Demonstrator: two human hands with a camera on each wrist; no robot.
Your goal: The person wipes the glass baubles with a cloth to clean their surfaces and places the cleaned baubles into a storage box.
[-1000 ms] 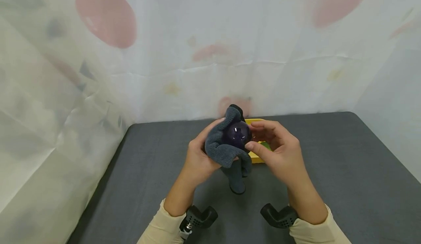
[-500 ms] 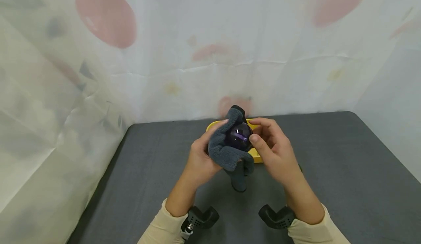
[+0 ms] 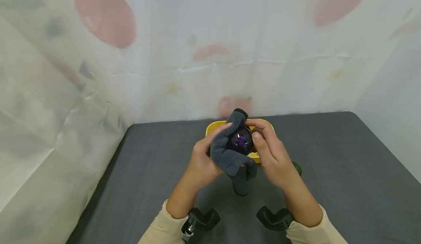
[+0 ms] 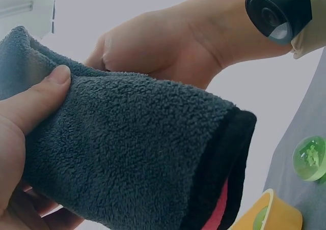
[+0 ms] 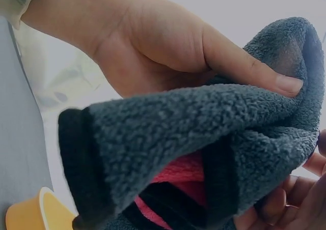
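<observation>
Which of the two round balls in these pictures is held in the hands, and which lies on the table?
The dark purple ball, cradled in the grey cloth between the left hand and right hand, is held. The green ball lies on the table.

head above, wrists close, perhaps upward

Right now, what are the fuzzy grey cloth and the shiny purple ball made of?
The fuzzy dark grey cloth looks like soft fleece or microfibre: the wrist views show a nubby, matte pile, with a black edge and a pink patch inside. The shiny dark purple ball looks like glass or polished hard plastic, because it is smooth and gives off a bright glint; which one cannot be told. Both hands hold them.
</observation>
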